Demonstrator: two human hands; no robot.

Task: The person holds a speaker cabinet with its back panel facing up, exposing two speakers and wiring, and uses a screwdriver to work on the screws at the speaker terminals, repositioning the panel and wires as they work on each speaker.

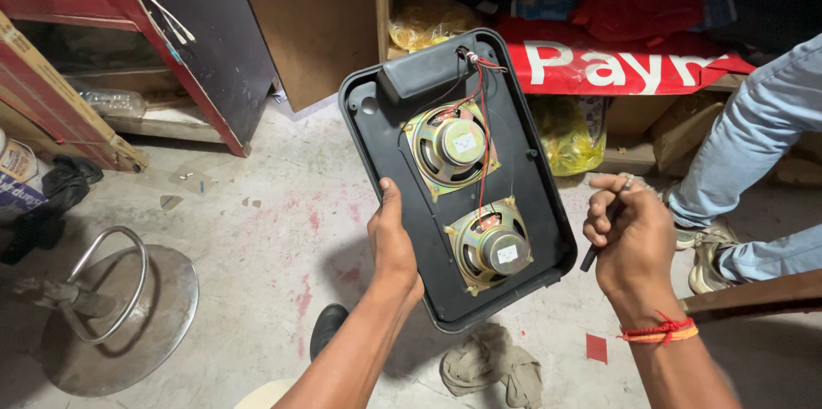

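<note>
My left hand (392,238) grips the left edge of a black speaker panel (531,195), held tilted above the floor. Two round speaker drivers (451,145) (495,246) with metal magnets sit in its back, joined by red and black wires (481,118) that run to a black box (424,71) at the panel's top. To the right of the panel, apart from it, my right hand (629,238) is closed around a thin dark tool (591,253) with a metal tip near the fingers. A red thread band circles that wrist.
A round metal stool base (111,315) lies at the lower left. A crumpled cloth (492,362) and a dark shoe (327,328) lie below the panel. Another person's jeans-clad legs and shoe (745,161) are at the right. Cluttered wooden shelves (599,15) stand behind.
</note>
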